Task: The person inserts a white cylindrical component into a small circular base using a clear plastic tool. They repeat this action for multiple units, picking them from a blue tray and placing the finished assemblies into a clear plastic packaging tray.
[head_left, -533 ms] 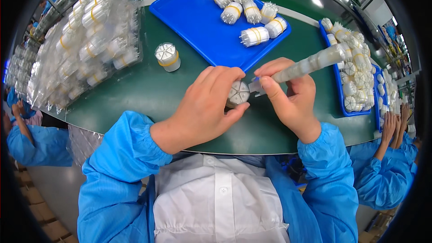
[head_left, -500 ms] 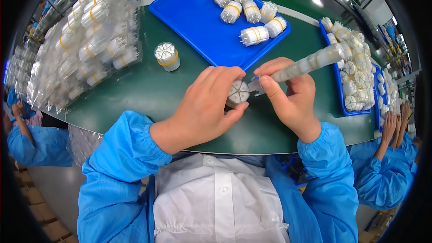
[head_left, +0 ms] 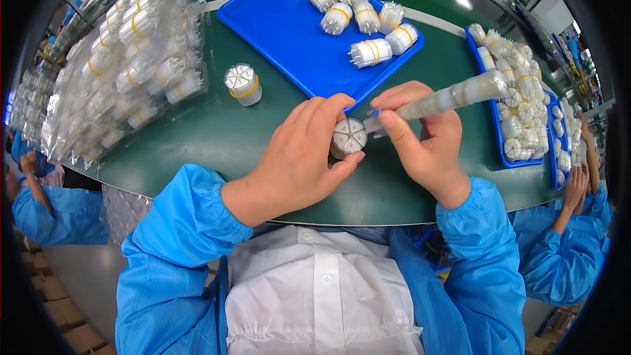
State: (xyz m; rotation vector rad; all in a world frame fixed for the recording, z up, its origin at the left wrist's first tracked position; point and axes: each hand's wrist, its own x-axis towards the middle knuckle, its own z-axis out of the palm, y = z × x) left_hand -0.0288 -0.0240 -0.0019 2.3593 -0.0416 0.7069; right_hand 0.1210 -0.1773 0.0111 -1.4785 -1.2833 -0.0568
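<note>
My left hand (head_left: 282, 158) is closed around a short white cylindrical part (head_left: 350, 137), whose round end, divided into wedge-shaped segments, faces up. Fingers and thumb grip it from its left side. My right hand (head_left: 427, 148) pinches a long whitish tool with a thick, wrapped-looking handle (head_left: 460, 94) that slants up to the right. Its pale flat tip (head_left: 373, 125) reaches to the right rim of the part; whether it touches cannot be made out. A similar cylinder with a yellow band (head_left: 243, 85) stands upright on the green table beyond my left hand.
A blue tray (head_left: 296, 46) with several yellow-banded cylinders lies ahead. At the left rises a stack of clear plastic packaging (head_left: 144, 59) filled with similar parts. Another full blue tray (head_left: 524, 164) is at the right. Co-workers in blue sleeves (head_left: 555, 256) sit on both sides.
The tool's handle end has dipped slightly and shifted a little to the left. Both hands stay in nearly the same place, with the same grips.
</note>
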